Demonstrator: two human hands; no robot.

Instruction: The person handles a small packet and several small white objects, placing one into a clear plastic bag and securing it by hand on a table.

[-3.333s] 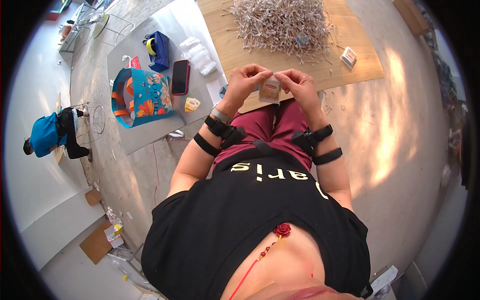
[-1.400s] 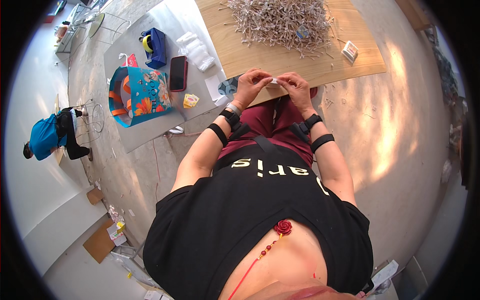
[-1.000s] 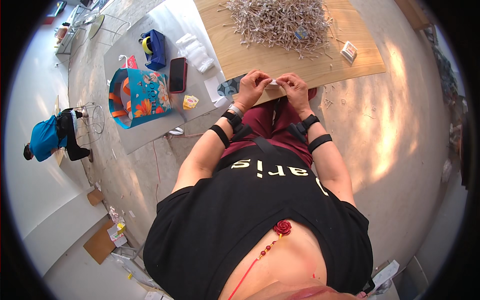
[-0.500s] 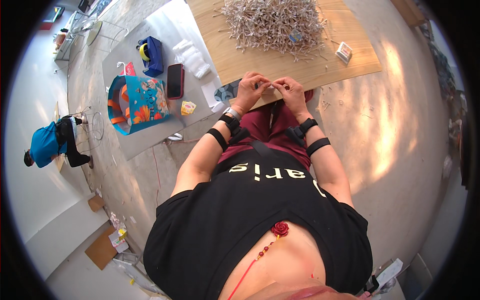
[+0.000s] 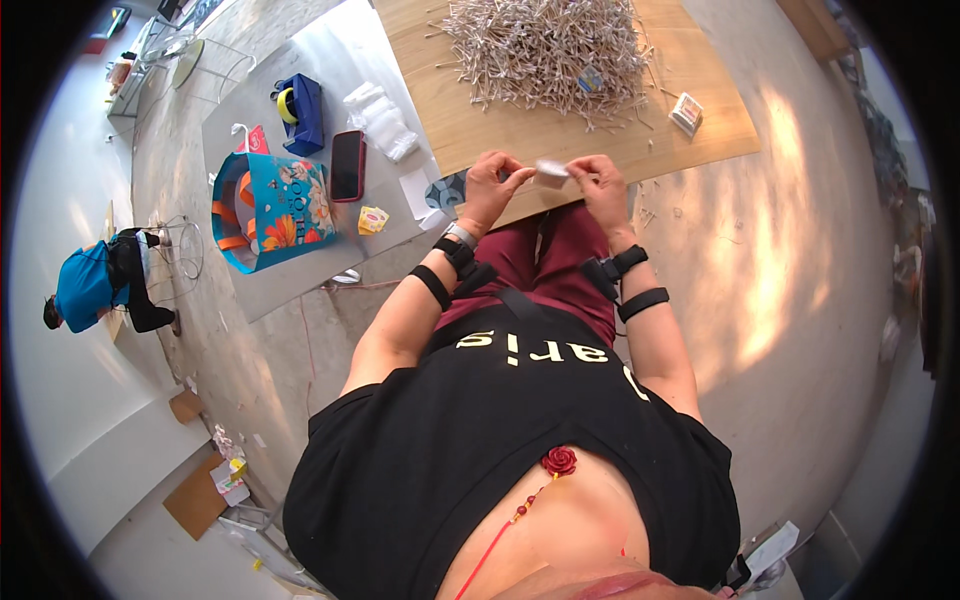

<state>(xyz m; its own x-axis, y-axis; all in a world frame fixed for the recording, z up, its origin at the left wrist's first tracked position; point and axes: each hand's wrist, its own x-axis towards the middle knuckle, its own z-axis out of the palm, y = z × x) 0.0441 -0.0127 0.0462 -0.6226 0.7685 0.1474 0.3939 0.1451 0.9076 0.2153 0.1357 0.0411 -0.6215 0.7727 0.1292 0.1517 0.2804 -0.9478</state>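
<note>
Over the near edge of the wooden board, a small whitish, filmy piece (image 5: 551, 174) stretches between my two hands. It looks like a thin plastic bag, but it is blurred. My left hand (image 5: 490, 190) pinches its left side between thumb and forefinger. On its other side my right hand (image 5: 602, 188) is closed on it with the fingertips. Beyond the hands lies a big heap of cotton swabs (image 5: 545, 50), with a small blue-and-yellow packet (image 5: 590, 79) on it. A small box with a clear top (image 5: 686, 114) sits right of the heap.
On the grey table at left are a blue tape dispenser (image 5: 307, 115), a stack of clear plastic bags (image 5: 382, 122), a phone (image 5: 347, 166), yellow cards (image 5: 372, 220) and a blue floral bag (image 5: 295, 215). The wooden board (image 5: 450, 130) overlaps that table. Another person (image 5: 88, 287) bends over at far left.
My hands have moved apart, the right one to the right. The whitish piece, mostly hidden by the fingers before, now shows spread between them.
</note>
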